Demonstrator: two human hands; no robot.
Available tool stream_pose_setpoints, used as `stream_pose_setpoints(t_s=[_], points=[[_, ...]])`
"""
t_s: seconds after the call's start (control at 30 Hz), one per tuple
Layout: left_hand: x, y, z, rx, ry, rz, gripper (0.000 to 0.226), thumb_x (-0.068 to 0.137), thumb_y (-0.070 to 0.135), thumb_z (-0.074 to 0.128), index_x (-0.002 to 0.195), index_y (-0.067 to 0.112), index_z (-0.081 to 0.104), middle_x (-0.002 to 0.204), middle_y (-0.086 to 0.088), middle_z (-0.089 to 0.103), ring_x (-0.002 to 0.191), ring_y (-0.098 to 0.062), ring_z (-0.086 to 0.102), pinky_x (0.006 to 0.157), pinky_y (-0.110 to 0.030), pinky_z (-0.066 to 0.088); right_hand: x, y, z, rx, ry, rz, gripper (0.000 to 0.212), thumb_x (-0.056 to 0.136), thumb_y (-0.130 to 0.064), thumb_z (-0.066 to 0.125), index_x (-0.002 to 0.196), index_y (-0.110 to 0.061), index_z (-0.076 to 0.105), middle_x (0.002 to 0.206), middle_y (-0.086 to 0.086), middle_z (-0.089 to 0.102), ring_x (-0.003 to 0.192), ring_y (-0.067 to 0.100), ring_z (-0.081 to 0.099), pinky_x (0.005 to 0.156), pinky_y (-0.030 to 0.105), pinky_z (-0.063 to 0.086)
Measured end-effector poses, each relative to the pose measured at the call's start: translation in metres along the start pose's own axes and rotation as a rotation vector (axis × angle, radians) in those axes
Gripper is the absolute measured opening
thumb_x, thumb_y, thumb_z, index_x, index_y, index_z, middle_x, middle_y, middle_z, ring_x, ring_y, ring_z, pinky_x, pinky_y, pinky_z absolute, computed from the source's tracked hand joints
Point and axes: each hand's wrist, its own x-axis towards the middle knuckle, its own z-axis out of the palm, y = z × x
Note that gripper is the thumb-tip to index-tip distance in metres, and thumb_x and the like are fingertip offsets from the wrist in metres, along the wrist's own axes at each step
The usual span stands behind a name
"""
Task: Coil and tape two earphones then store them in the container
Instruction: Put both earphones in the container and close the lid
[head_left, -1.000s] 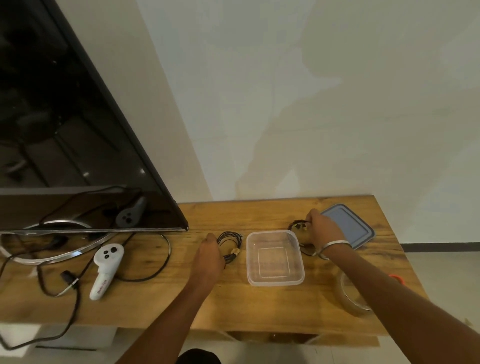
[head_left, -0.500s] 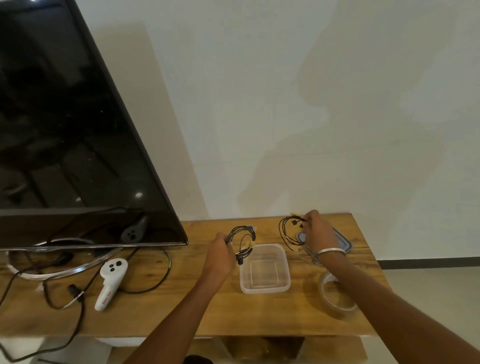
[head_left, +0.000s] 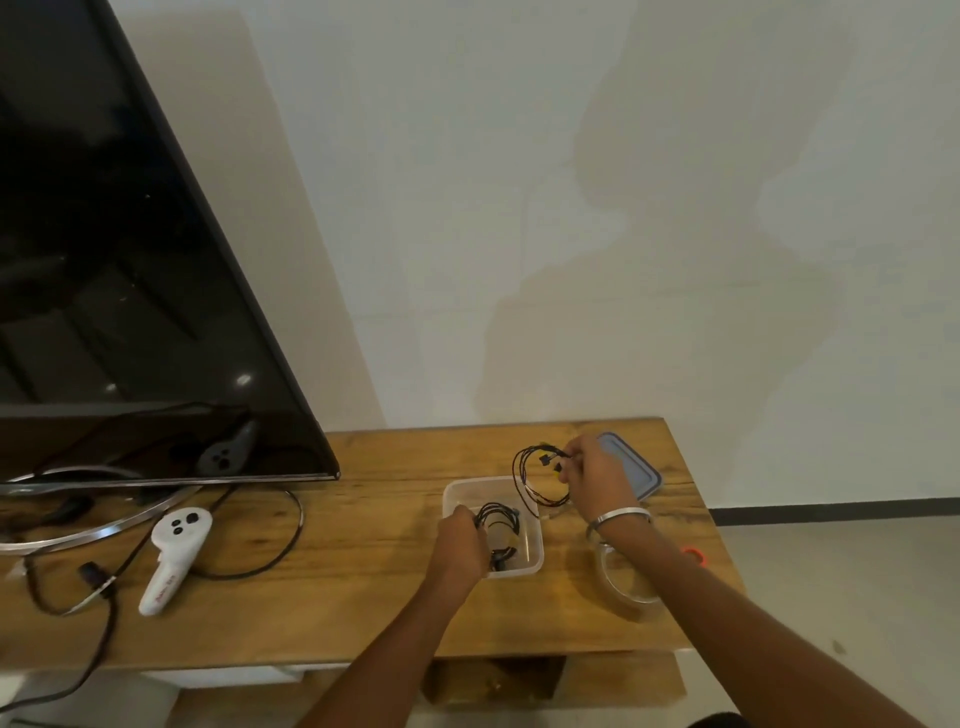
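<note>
A clear plastic container (head_left: 535, 561) sits on the wooden table (head_left: 363, 597). My left hand (head_left: 460, 543) holds a coiled black earphone (head_left: 500, 525) inside the container. My right hand (head_left: 597, 480) holds the second coiled black earphone (head_left: 535, 475) in the air just above the container's far right corner. A roll of clear tape (head_left: 626, 579) lies on the table under my right forearm.
The blue-grey container lid (head_left: 636, 467) lies behind my right hand. A white controller (head_left: 174, 551) and black cables (head_left: 270, 540) lie at the left, below a large dark TV (head_left: 104, 286). A small orange thing (head_left: 696, 555) sits near the right table edge.
Both hands lifted their coils off the table. The left hand moved right and lowered its coil into the container; the right hand brought its coil toward the container's far corner.
</note>
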Motion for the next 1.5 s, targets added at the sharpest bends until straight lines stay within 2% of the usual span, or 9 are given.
stream_pose_setpoints(t_s=[0.13,0.3,0.47,0.67,0.83,1.0,1.27,1.4,1.5], points=[[0.002,-0.001,-0.004,0.077,-0.021,0.053,0.027,0.100,0.022,0.049,0.108,-0.001,0.061,0.104,-0.017,0.069,0.083,-0.030,0.071,0.067,-0.035,0.056,-0.004,-0.001,0.012,-0.004,-0.029,0.010,0.012,0.096,-0.007,0.042,0.103,-0.008,0.052,0.088,0.008,0.067,0.078,0.018,0.062,0.059,0.016,0.042],[0.005,0.000,-0.015,0.226,0.048,0.164,0.030,0.101,0.023,0.045,0.097,0.003,0.067,0.093,-0.017,0.071,0.080,-0.028,0.069,0.071,-0.035,0.055,-0.009,-0.006,0.029,-0.034,-0.085,0.037,0.013,0.096,-0.010,0.045,0.105,-0.007,0.053,0.092,0.012,0.068,0.075,0.018,0.059,0.056,0.016,0.041],[0.000,-0.005,-0.027,0.324,0.206,0.296,0.026,0.102,0.023,0.039,0.099,0.011,0.062,0.105,-0.006,0.061,0.089,-0.022,0.060,0.074,-0.034,0.047,-0.014,-0.014,0.044,-0.044,-0.118,0.071,0.014,0.095,-0.010,0.048,0.105,-0.004,0.055,0.100,0.017,0.066,0.092,0.029,0.063,0.080,0.035,0.053],[0.001,-0.025,-0.037,0.251,0.287,0.204,0.026,0.102,0.022,0.038,0.116,0.010,0.056,0.114,-0.005,0.057,0.102,-0.017,0.055,0.078,-0.025,0.041,-0.014,-0.020,0.063,-0.074,-0.148,0.088,0.013,0.094,-0.013,0.050,0.102,-0.005,0.057,0.099,0.016,0.067,0.090,0.029,0.062,0.077,0.037,0.053],[0.003,-0.033,-0.033,0.119,0.202,0.123,0.031,0.101,0.028,0.042,0.118,0.006,0.056,0.117,-0.009,0.057,0.102,-0.018,0.055,0.078,-0.025,0.041,-0.015,-0.019,0.080,-0.223,-0.216,0.086,0.013,0.094,-0.017,0.052,0.095,-0.006,0.058,0.100,0.017,0.066,0.090,0.029,0.062,0.077,0.036,0.051],[0.004,-0.036,-0.025,0.099,0.152,0.117,0.028,0.100,0.024,0.048,0.121,0.007,0.055,0.118,-0.009,0.057,0.103,-0.019,0.057,0.077,-0.023,0.041,-0.011,-0.021,0.079,-0.447,-0.332,0.013,0.024,0.095,-0.018,0.049,0.103,-0.003,0.067,0.102,0.016,0.069,0.096,0.028,0.064,0.083,0.033,0.051],[0.008,-0.041,-0.017,0.025,0.164,0.113,0.018,0.099,0.014,0.047,0.100,0.004,0.062,0.095,-0.013,0.065,0.076,-0.018,0.057,0.061,-0.025,0.042,0.024,0.014,0.029,-0.451,-0.049,0.000,0.018,0.090,-0.006,0.048,0.086,-0.005,0.066,0.085,0.015,0.068,0.080,0.031,0.064,0.073,0.035,0.053],[0.009,-0.043,-0.014,-0.008,0.168,0.112,0.019,0.099,0.012,0.047,0.106,0.004,0.062,0.094,-0.012,0.066,0.076,-0.018,0.059,0.056,-0.018,0.039,0.042,0.050,0.013,-0.622,-0.100,0.119,0.020,0.093,-0.014,0.049,0.104,-0.003,0.060,0.110,0.017,0.060,0.101,0.033,0.058,0.085,0.037,0.048],[0.009,-0.044,-0.012,-0.036,0.149,0.112,0.020,0.099,0.012,0.046,0.109,0.004,0.061,0.094,-0.014,0.067,0.078,-0.021,0.063,0.060,-0.023,0.044,0.048,0.067,0.013,-0.674,-0.143,0.186,0.033,0.087,-0.026,0.060,0.112,-0.005,0.056,0.119,0.017,0.054,0.108,0.033,0.055,0.092,0.040,0.048]])
